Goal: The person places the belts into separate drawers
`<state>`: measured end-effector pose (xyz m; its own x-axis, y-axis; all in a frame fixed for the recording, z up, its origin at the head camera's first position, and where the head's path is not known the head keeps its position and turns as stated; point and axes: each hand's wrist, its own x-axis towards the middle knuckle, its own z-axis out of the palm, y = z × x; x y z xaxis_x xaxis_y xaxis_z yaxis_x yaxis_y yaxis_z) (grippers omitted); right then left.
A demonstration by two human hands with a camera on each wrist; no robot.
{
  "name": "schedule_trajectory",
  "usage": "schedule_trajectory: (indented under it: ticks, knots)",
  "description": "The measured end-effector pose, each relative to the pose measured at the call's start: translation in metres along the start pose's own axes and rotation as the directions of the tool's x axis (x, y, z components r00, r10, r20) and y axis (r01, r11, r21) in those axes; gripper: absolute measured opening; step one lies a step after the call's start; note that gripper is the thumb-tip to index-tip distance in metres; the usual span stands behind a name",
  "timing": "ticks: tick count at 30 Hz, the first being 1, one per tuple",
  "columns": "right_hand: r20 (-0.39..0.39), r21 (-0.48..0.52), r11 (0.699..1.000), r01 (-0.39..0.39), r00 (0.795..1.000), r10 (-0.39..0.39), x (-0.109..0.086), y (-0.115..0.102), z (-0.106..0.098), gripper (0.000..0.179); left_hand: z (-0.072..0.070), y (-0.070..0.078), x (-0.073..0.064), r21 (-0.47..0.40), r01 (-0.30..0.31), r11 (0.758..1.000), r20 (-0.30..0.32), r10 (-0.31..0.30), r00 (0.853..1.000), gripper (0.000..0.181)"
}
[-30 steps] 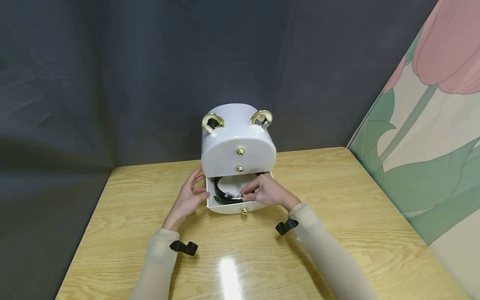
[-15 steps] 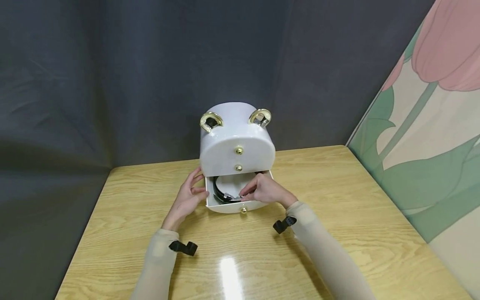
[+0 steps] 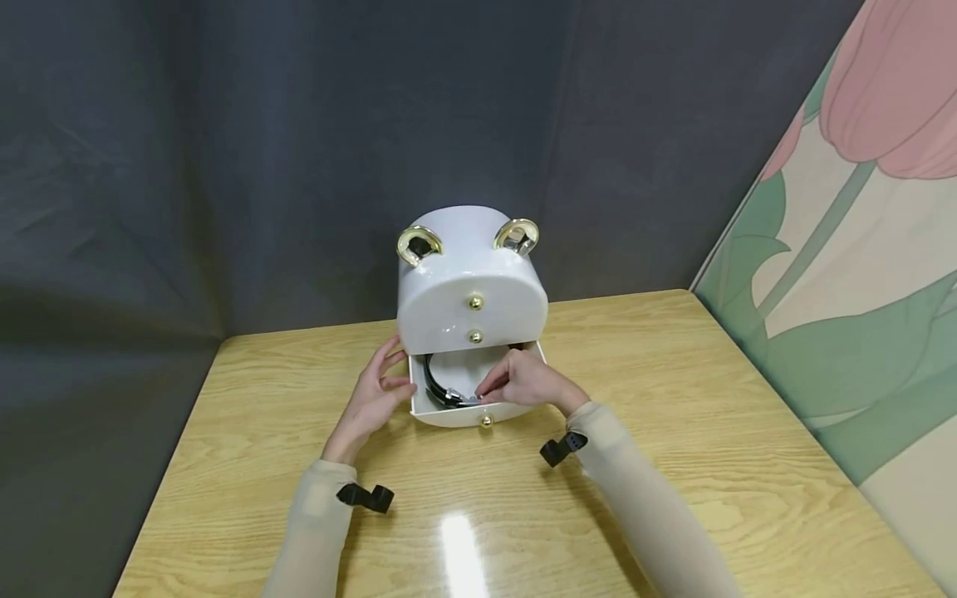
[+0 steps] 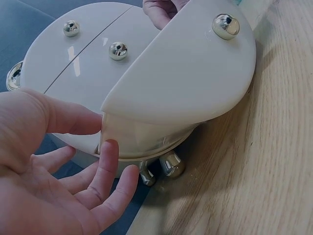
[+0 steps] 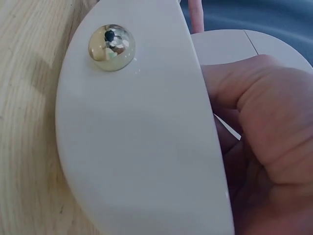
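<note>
A white, round-topped storage box [image 3: 473, 311] with gold ears and gold knobs stands on the table, its bottom drawer [image 3: 420, 382] pulled out. In the drawer lies a coiled black belt [image 3: 436, 387] with a silver buckle [image 3: 456, 397]. My right hand [image 3: 527, 382] reaches over the drawer front and pinches the belt beside its buckle; in the right wrist view the drawer front hides those fingertips. At the drawer's left side, my left hand [image 3: 370, 399] has its thumb at the wall's edge, its other fingers [image 4: 110, 166] spread loosely along the outside.
The wooden table [image 3: 262, 415] extends to both sides and in front of the box. A dark curtain [image 3: 314, 166] hangs close behind it. On the right stands a wall panel [image 3: 845, 307] with tulips. Short metallic feet [image 4: 171, 164] show under the box.
My right hand has shifted slightly left and down inside the drawer, and the buckle end sits a little lower. The left hand stays at the drawer's side.
</note>
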<state>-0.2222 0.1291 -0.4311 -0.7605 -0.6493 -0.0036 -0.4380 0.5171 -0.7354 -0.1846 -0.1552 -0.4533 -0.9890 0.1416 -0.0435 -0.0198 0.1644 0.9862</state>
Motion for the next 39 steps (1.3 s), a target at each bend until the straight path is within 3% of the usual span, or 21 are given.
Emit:
schedule_trajectory:
  ticks: [16,21,29,35,39]
  knots:
    - [-0.015,0.012,1.000,-0.017,1.000,0.017,0.001,0.004,0.002,0.006,-0.003,0.003,0.001,0.027,0.018,0.999,-0.006,-0.018,1.000,0.089]
    - [-0.056,-0.012,1.000,-0.028,0.998,0.027,0.000,0.004,0.004,0.011,-0.002,0.003,0.001,0.017,0.024,1.000,-0.004,-0.024,1.000,0.089]
    - [-0.155,0.064,0.998,-0.027,0.987,0.036,-0.007,-0.001,0.006,0.017,-0.001,0.001,0.001,0.015,0.025,1.000,0.001,-0.025,1.000,0.088]
    - [-0.225,0.015,1.000,-0.025,0.974,0.028,-0.014,-0.006,0.010,0.020,-0.001,0.001,0.001,0.013,0.033,0.999,-0.003,-0.033,0.999,0.088]
    - [-0.298,-0.024,1.000,0.004,0.955,-0.011,-0.018,-0.009,0.015,0.019,-0.001,0.001,0.001,0.009,0.040,0.999,-0.004,-0.040,0.999,0.088]
